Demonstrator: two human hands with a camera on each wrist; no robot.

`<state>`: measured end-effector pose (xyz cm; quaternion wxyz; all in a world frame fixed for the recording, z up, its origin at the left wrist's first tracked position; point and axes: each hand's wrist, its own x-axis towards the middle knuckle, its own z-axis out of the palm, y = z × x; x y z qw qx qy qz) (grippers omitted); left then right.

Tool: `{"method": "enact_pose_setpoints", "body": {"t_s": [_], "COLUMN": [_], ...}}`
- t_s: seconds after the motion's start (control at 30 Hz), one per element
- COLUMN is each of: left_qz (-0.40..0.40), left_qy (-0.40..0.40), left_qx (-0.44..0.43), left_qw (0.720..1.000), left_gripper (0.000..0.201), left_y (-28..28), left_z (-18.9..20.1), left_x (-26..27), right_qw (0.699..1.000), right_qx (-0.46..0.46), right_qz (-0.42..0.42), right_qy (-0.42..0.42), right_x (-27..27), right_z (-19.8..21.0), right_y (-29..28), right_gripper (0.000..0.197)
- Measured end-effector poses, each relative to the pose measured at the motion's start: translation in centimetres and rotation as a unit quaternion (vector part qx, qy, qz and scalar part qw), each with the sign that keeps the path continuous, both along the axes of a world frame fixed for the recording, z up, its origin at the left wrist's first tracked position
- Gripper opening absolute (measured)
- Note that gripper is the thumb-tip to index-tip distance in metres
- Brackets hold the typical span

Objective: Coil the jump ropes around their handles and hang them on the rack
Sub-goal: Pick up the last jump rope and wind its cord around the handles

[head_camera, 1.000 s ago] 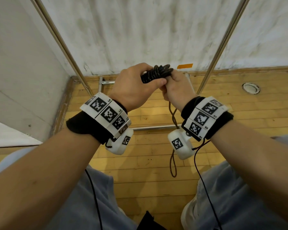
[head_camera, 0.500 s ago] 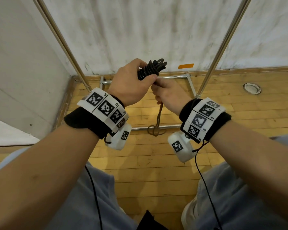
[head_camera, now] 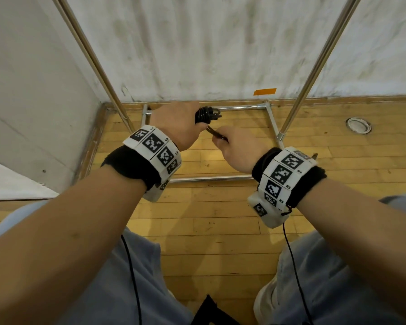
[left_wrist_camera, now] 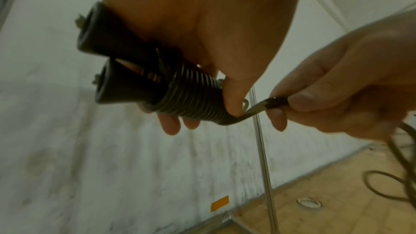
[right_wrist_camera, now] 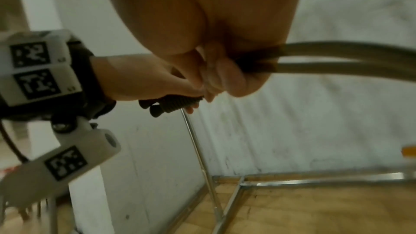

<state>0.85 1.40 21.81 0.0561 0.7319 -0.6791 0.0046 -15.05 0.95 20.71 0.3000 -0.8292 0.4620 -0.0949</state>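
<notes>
Wooden floor [head_camera: 197,219], scuffed white wall [head_camera: 209,43]

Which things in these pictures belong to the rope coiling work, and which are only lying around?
Part of the job:
- jump rope handles, gripped by the left hand
- loose rope, pinched by the right hand
- metal rack

Just there:
- orange tape on the wall
- round floor fitting

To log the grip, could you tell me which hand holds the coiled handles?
The left hand: it grips the coiled handles, while the right hand only pinches the loose rope.
</notes>
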Motion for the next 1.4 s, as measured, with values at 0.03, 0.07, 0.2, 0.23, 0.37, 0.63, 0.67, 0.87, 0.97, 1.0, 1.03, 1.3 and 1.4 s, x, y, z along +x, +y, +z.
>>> {"method": "enact_pose_setpoints", "body": {"t_s": [0.03, 0.07, 0.2, 0.23, 0.37, 0.63, 0.67, 0.87, 0.97, 1.0, 1.03, 1.3, 1.4], "left_qz": [-0.008, -0.024, -0.118, -0.132, -0.157, -0.147, -0.154, -0.151, -0.154, -0.157, -0.162, -0.12, -0.087], "left_qy": [-0.008, -0.011, 0.05, 0.069, 0.099, 0.081, 0.09, 0.209, 0.259, 0.274, 0.287, 0.378, 0.392], "left_qx": [0.023, 0.048, 0.12, 0.123, 0.079, 0.045, 0.05, 0.035, 0.041, 0.043, 0.044, 0.011, 0.0], "left_qw": [1.0, 0.998, 0.984, 0.981, 0.979, 0.985, 0.983, 0.966, 0.953, 0.948, 0.943, 0.918, 0.916], "left_gripper": [0.025, 0.023, 0.02, 0.019, 0.029, 0.038, 0.034, 0.039, 0.035, 0.035, 0.036, 0.032, 0.019], "left_y": [0.0, 0.0, 0.2, 0.4, 1.1, 2.2, 2.2, 2.7, 3.0, 3.0, 3.1, 3.3, 2.7], "left_z": [-0.2, -0.4, -0.4, -0.1, 0.7, 1.0, 1.0, 1.9, 2.5, 2.7, 2.9, 4.0, 3.7], "left_x": [-0.1, -0.2, -0.2, -0.2, -0.8, -1.5, -1.5, -1.4, -1.4, -1.5, -1.6, -2.5, -2.3], "right_qw": [0.999, 0.996, 0.982, 0.983, 0.992, 0.983, 0.982, 0.953, 0.932, 0.923, 0.912, 0.825, 0.818], "right_qx": [-0.03, -0.063, -0.169, -0.17, -0.112, -0.08, -0.07, 0.042, 0.134, 0.166, 0.196, 0.312, 0.309], "right_qz": [0.012, 0.025, 0.051, 0.051, 0.022, -0.005, -0.009, -0.017, 0.003, 0.01, 0.015, -0.07, -0.126], "right_qy": [0.032, 0.056, 0.064, 0.044, -0.061, -0.164, -0.175, -0.3, -0.338, -0.348, -0.359, -0.467, -0.468], "right_x": [-0.1, -0.3, -1.3, -1.5, -2.3, -1.9, -1.9, -2.4, -2.8, -2.9, -2.9, -2.0, -1.0], "right_z": [0.1, 0.3, 1.3, 1.7, 2.5, 2.4, 2.3, 2.7, 2.6, 2.5, 2.5, 1.5, 1.1], "right_y": [-0.1, -0.2, -0.9, -1.2, -2.0, -1.0, -1.0, -2.4, -2.9, -3.0, -3.2, -3.0, -2.5], "right_gripper": [0.022, 0.023, 0.026, 0.026, 0.022, 0.013, 0.011, 0.014, 0.011, 0.015, 0.018, 0.017, 0.026]}}
